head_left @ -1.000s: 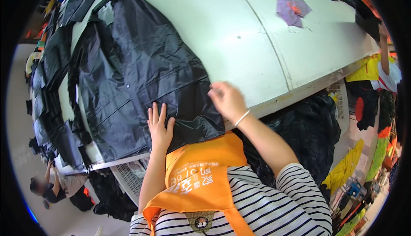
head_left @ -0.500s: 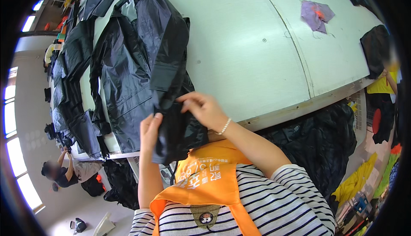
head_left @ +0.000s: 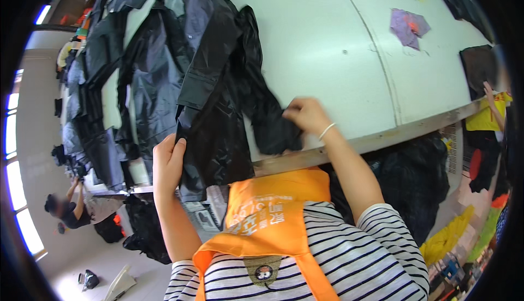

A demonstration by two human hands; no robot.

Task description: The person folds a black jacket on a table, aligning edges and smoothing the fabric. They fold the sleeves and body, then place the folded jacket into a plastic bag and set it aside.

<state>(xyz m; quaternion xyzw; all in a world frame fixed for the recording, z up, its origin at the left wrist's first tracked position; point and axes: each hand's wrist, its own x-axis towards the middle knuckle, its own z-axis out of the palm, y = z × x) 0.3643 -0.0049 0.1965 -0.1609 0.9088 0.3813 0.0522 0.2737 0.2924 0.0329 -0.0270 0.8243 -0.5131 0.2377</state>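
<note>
— Pale table point(head_left: 327, 66) with a long seam and a wooden rim along the near side. At the hands?

— Left hand point(head_left: 170, 161): thumb and fingers closed on an edge of the black jacket point(head_left: 218, 82), low down. Right hand point(head_left: 308, 115): well apart, fingers drawn narrow against the outer edge of a loose black length point(head_left: 271, 129), probably a sleeve; pinch or mere touch, not possible to tell.

— Position of the jacket?

— Flat on the table for the most part, upper end away, lower end past the rim, to the left of the orange apron point(head_left: 278, 192).

— Likely faults, with causes?

— Possibly a slide over the rim, from the weight of the overhanging part and any slackening on the left. Possibly a twist or crease in the length, from a crooked pull to the right. Possibly a snag, from contact between the length's end and the wood.

— Differences from half a second earlier?

— Right hand formerly over the jacket, near the left; now farther right, above the table. Length formerly gathered between both hands; now spread outward. Farther off, purple rag point(head_left: 409, 28) unmoved on the table.
</note>
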